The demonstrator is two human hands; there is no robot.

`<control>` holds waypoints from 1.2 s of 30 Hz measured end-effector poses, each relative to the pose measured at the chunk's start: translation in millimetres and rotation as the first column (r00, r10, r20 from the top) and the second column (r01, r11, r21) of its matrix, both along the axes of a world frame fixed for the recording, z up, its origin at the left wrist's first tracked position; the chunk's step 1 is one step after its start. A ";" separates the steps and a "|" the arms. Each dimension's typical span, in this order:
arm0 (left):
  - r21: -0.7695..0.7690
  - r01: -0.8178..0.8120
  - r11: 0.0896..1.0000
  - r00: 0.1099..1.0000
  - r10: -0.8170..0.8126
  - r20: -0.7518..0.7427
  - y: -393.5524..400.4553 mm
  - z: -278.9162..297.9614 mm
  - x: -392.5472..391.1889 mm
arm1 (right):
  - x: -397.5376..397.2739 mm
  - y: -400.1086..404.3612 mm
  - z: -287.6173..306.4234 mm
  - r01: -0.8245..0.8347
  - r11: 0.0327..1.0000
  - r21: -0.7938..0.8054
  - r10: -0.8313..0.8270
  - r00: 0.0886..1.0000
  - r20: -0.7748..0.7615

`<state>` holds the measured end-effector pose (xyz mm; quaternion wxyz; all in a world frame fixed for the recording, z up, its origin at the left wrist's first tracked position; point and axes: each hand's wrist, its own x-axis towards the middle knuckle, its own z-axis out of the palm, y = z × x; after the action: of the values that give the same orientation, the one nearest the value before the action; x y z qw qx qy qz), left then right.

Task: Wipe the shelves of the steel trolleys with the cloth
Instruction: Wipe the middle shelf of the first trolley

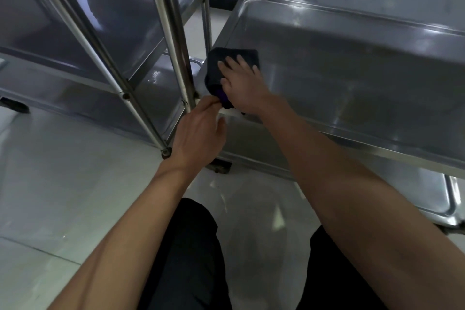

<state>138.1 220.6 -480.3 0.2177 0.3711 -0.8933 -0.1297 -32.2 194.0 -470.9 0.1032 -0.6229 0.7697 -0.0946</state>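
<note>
On right trolley shelf (352, 63), near corner: dark cloth (226, 58) under right hand (241, 85), fingers spread flat; left hand (198, 131) pinching cloth's near edge.

dim, cool, even light with soft shadows. pale glare streaks the steel shelf rim (352, 16) toward one o'clock. wide-angle bending bows the trolley posts (171, 33) near eleven o'clock; everything looks slightly soft.
</note>
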 end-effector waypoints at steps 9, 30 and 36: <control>-0.067 -0.006 0.998 0.991 0.015 0.136 12.4 9.2 -17.1 | -32.2 46.2 -3.5 0.142 0.990 -0.019 -0.141 0.990 0.029; 0.067 0.297 0.953 0.908 -0.303 0.289 95.4 33.1 -173.1 | -174.9 268.5 1.4 0.518 0.855 -0.016 -0.518 0.855 0.000; 0.066 0.314 0.947 0.896 -0.319 0.310 106.9 15.6 -184.3 | -202.3 305.0 5.3 0.596 0.803 -0.006 -0.596 0.803 0.005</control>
<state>-46.2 327.5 -464.6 0.0448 0.2383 -0.9641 -0.1083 -234.6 499.0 -465.6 0.0671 -0.3498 0.9259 -0.1259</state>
